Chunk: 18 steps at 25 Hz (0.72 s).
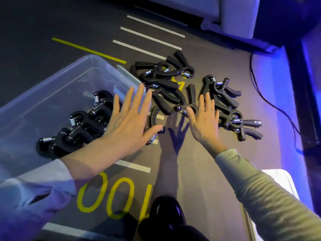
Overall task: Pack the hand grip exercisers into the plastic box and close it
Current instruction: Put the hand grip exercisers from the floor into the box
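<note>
Nearest the camera, a dark grey floor point(199, 171) is seen, marked with a yellow "100" point(112, 197) and white stripes point(133, 166). A white box corner point(278, 181) is seen at the right edge. Above the floor, the left hand point(128, 122) is held flat with its fingers straight and spread over the near rim of a clear plastic storage box point(57, 80); nothing is gripped. Several black spring-loaded hand grip exercisers point(81, 126) are already laid inside that box. The right hand point(205, 122) is likewise spread, fingers straight, holding nothing, above a loose pile of black hand grip exercisers point(173, 87) scattered on the floor just right of the box. Farther off, more white stripes and a yellow line point(88, 50) are painted. A black cable point(276, 105) is trailed along the right side, lit blue. Pale furniture point(231, 13) is seen at the far edge.
</note>
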{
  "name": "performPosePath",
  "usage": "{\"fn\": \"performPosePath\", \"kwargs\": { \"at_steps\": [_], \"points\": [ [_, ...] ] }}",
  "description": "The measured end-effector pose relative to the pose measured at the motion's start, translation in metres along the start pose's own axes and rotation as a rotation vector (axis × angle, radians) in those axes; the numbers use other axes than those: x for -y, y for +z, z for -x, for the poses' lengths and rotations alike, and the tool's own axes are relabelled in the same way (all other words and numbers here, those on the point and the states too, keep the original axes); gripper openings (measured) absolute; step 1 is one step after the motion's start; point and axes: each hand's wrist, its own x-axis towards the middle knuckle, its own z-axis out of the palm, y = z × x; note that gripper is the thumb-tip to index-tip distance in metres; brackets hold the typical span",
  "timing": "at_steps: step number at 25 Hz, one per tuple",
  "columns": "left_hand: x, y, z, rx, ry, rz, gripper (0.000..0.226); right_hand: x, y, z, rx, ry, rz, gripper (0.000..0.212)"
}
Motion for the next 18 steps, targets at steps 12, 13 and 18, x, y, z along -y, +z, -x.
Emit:
{"fn": "performPosePath", "kwargs": {
  "at_steps": [12,13,18],
  "points": [
    [0.004,0.022,-0.013,0.002,0.028,-0.003,0.091,-0.033,0.047,-0.034,0.425,-0.133,0.132,0.062],
    [0.004,0.022,-0.013,0.005,0.027,0.002,0.092,-0.034,0.048,-0.034,0.427,-0.142,0.144,0.061],
    [0.005,0.022,-0.012,0.013,0.029,0.030,0.091,-0.026,0.036,-0.035,0.417,-0.146,0.208,0.052]
  ]
}}
